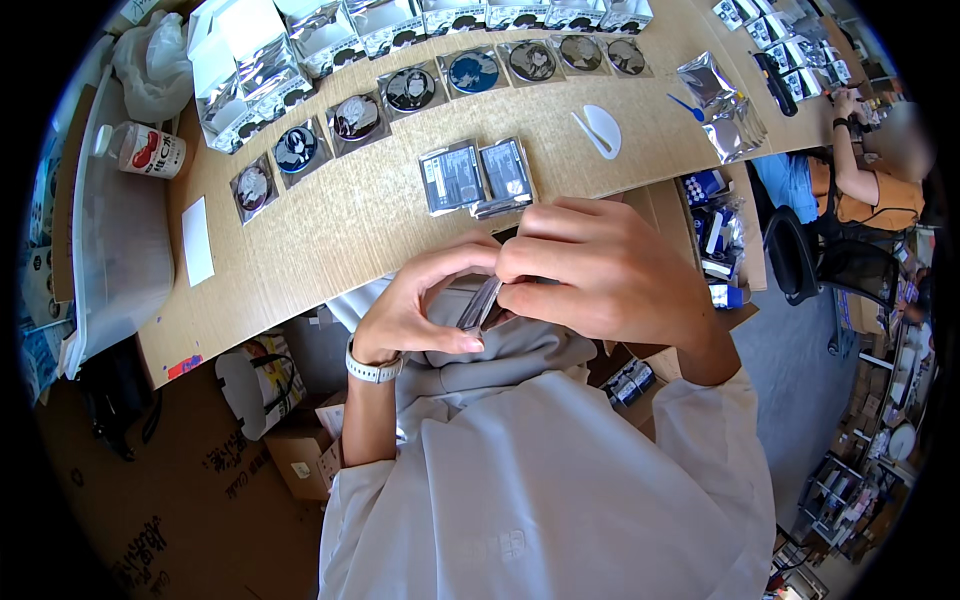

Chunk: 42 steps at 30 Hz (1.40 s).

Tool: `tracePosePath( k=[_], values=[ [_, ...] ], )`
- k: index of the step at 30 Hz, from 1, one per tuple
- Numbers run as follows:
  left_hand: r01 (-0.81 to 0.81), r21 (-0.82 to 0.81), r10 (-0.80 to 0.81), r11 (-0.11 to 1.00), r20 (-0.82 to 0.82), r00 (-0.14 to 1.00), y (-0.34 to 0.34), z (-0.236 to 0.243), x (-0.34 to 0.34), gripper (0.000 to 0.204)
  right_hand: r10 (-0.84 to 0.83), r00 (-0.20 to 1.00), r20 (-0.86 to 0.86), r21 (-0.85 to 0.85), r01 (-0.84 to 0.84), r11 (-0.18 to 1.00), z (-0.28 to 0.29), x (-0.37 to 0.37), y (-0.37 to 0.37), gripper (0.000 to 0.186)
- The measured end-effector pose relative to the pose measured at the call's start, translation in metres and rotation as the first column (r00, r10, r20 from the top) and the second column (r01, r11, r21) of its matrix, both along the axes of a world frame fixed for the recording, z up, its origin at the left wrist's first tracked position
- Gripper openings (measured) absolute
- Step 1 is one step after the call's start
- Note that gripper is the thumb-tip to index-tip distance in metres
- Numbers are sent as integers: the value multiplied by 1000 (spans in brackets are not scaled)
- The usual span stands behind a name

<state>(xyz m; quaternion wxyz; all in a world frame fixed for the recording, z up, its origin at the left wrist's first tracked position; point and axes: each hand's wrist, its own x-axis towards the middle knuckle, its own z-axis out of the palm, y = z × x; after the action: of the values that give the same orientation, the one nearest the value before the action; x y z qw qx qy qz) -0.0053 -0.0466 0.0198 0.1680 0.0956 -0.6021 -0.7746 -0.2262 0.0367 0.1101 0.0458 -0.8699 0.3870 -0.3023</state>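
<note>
Close to my body, just off the table's near edge, my left hand [420, 298] curves around a thin stack of flat packets in clear wrap [480, 304], its thumb along the lower end. The fingers of my right hand [605, 265] are bent over the stack's other side, hiding much of it. In front of my hands lie two piles of flat dark-backed packets, a left pile [450, 178] and a right pile [506, 170]. Beyond them, a curved row of round picture badges [410, 89] in clear bags spans the table, one of them blue [473, 72].
White open boxes [380, 25] line the far side. At left stand a clear plastic bin [120, 240] and a white-capped bottle [145, 150], near a white card [198, 241]. A white oval piece [602, 132] and silver foil bags [712, 85] lie right. Another person [865, 190] sits far right.
</note>
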Motion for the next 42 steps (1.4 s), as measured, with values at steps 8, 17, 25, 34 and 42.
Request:
tracePosePath(
  k=[8,17,25,34,42],
  values=[
    [152,197,-133,969,-107,985,-3,-11,-2,80,-100,988,116,190,77,979,19,-3,2,10],
    [311,340,-221,887,-278,935,-1,-25,-7,92,-225,926,304,549,23,836,16,-5,-1,11],
    [350,336,-256,874,-292,922,-4,-32,-7,94,-228,912,342,590,-19,807,15,-4,0,10],
    [339,340,-236,877,-310,921,-7,-42,-5,95,-244,904,350,564,4,826,15,-1,1,11],
    [307,412,-219,858,-248,944,-6,-33,-3,90,-184,915,358,490,-16,872,9,4,-1,11]
  ],
)
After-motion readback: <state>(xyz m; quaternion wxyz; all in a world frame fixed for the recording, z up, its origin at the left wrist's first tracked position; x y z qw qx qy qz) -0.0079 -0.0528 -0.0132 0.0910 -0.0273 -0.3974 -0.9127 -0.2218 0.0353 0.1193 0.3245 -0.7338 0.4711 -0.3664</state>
